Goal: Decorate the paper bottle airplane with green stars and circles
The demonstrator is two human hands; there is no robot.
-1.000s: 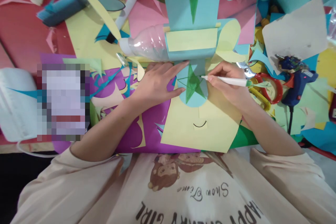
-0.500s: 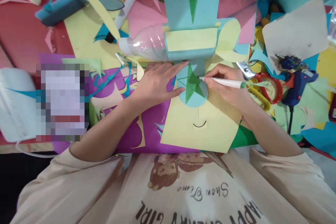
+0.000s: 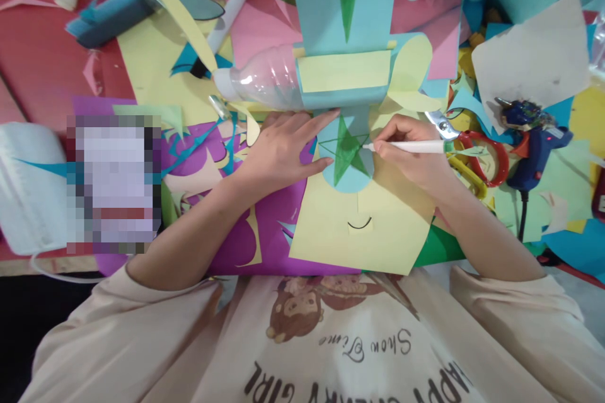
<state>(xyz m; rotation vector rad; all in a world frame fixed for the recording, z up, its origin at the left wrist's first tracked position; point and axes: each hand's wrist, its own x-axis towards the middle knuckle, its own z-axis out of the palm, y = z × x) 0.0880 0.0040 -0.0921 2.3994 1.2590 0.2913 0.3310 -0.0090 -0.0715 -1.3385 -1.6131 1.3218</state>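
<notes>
A blue rounded paper piece [image 3: 352,183] carries a green star [image 3: 346,150], partly filled in and partly only outlined. It lies over a pale yellow sheet [image 3: 321,233] with a small black curve drawn on it. My right hand [image 3: 411,151] pinches a white marker [image 3: 420,147] with a green end, its tip at the star's right side. Fingers spread, my left hand [image 3: 288,145] rests flat, with thumb and index fingertips on the blue paper's left edge. Just beyond lies a plastic bottle [image 3: 269,79] wrapped in blue and yellow paper.
Scissors with red handles [image 3: 486,157] and a blue glue gun [image 3: 534,157] lie at the right among paper scraps. A black-capped marker [image 3: 227,19] is at the back left. On the left are a blurred-out object [image 3: 116,170] and a white box-like thing [image 3: 28,189].
The marker in my right hand has shifted slightly right and down, and more of the star's right side shows. My left hand stays in place.
</notes>
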